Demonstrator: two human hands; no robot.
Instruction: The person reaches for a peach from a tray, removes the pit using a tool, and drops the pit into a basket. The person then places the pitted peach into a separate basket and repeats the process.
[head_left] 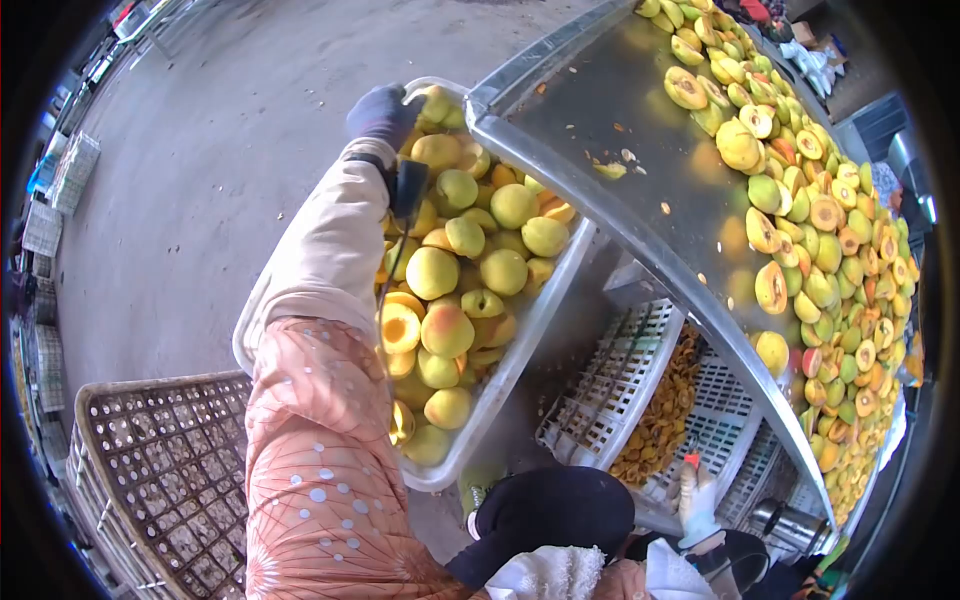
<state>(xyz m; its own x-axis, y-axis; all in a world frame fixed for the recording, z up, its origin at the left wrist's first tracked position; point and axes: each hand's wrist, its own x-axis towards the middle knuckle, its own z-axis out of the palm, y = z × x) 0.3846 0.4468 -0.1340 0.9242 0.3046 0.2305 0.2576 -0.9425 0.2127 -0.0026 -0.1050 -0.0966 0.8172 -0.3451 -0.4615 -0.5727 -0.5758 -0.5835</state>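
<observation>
A white bin [470,440] full of yellow-green peaches [433,272], some cut in half, stands left of the metal table. My left hand [384,115], in a dark glove, has its fingers wrapped round the bin's far left rim. My left forearm reaches along the bin's left side. Low at the right, my right hand [696,495], in a pale glove, is near my body below the table edge. A small tool with a red-orange tip [691,459] sticks out of its closed fingers.
The metal table [640,215] bears a long heap of halved peaches [825,240]. Under it are white crates [610,385] and a heap of pits [660,415]. A brown crate [165,480] stands at the lower left. Stacked crates [75,170] line the far left.
</observation>
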